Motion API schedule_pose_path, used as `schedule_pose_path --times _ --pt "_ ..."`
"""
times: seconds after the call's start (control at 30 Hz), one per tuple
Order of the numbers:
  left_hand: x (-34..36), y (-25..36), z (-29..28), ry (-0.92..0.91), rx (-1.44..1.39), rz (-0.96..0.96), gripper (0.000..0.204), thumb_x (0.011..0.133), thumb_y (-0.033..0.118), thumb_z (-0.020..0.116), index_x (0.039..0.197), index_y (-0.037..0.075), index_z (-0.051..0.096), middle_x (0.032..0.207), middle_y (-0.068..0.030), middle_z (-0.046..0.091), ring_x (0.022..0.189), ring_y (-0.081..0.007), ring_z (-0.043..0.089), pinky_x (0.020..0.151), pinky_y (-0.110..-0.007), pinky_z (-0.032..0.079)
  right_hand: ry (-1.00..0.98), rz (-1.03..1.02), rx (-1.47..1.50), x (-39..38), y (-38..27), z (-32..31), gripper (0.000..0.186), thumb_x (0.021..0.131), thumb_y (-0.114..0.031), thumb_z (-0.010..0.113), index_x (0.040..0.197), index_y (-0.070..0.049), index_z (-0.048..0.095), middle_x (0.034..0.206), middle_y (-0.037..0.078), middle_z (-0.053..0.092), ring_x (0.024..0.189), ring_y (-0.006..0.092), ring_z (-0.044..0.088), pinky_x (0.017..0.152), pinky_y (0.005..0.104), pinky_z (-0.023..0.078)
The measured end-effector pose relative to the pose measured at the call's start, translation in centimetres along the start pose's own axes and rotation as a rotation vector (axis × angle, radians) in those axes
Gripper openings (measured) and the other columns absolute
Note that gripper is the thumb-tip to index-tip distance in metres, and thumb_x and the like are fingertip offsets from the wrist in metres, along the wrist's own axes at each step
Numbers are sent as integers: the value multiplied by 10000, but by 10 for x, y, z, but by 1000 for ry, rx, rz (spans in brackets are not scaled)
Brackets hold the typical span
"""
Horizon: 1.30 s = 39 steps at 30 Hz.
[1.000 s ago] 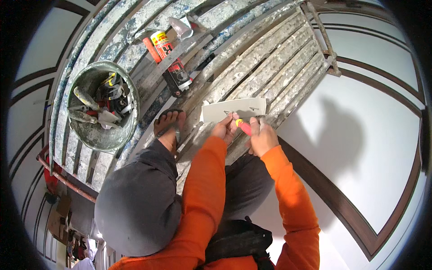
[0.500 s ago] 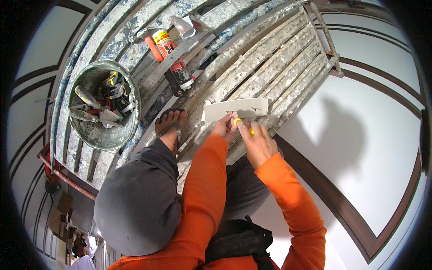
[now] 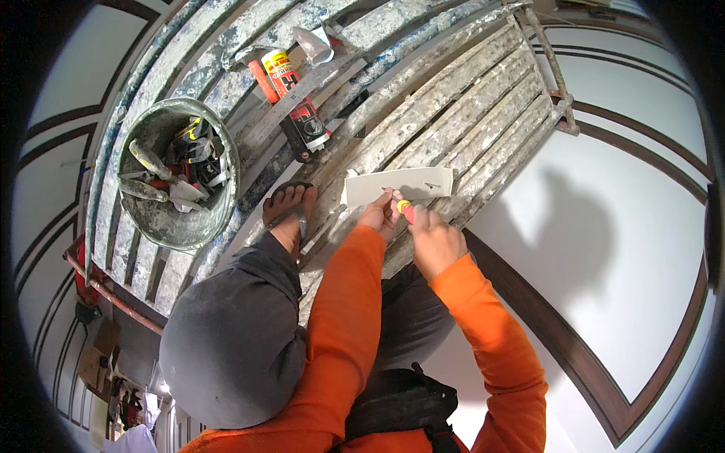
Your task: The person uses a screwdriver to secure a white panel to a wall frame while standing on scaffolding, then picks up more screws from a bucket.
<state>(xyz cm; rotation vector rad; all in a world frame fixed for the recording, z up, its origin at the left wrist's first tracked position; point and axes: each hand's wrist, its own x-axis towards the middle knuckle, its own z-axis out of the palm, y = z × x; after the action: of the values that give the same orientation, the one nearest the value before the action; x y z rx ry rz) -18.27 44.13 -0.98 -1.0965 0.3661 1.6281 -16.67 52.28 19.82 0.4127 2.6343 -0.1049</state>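
Note:
My right hand [image 3: 438,243] is closed around the red and yellow handle of a screwdriver [image 3: 407,211]. The handle points up and left toward the fingertips of my left hand [image 3: 378,217]. Those fingers are pinched together at the lower edge of a pale rectangular piece [image 3: 362,188]; whatever they grip is too small to make out. Two small dark marks show on the pale piece, one just above my left fingertips and the other toward its right end. The screwdriver's tip is hidden by the left fingers.
A paint-spattered slatted platform [image 3: 453,98] lies beneath, my sandalled foot [image 3: 291,204] resting on it. To the left stands a bucket [image 3: 226,189] of hand tools. A tube [image 3: 281,68] and a metal straightedge [image 3: 264,128] lie beyond. A white panelled wall [image 3: 634,302] is at right.
My right hand has turned around the screwdriver, and more of its red handle now shows. My left hand stays at the pale piece. The whole view has shifted slightly.

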Motion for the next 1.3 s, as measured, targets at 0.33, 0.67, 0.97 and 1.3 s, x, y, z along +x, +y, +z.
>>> schedule_pose_path --times 0.33,0.67,0.97,1.3 --pt "-3 1 5 84 75 77 157 1013 205 637 1013 49 654 878 -48 721 691 -83 671 550 -184 573 135 -9 88 -13 9 -6 316 934 -164 612 1208 -19 552 919 155 641 800 379 679 711 469 581" --pt "-1 -2 5 64 117 41 138 1031 218 599 1059 87 636 922 -27 718 785 -119 688 610 -238 585 -223 502 439 -5 -7 -6 458 902 -94 587 1352 -33 525 987 181 622 899 422 664 793 453 581" --pt "-6 -9 10 -59 60 19 183 1044 181 565 1103 23 638 996 -71 735 838 -136 718 650 -227 621 -221 601 628 15 30 25 331 1019 -292 525 1210 -30 587 838 225 676 813 460 677 717 526 554" --pt "-8 3 5 -20 48 55 151 1037 132 569 1099 16 643 990 -76 730 824 -140 712 678 -236 629 -117 231 263 7 10 -9 385 995 -329 542 1053 39 640 931 279 702 891 404 694 824 504 543"
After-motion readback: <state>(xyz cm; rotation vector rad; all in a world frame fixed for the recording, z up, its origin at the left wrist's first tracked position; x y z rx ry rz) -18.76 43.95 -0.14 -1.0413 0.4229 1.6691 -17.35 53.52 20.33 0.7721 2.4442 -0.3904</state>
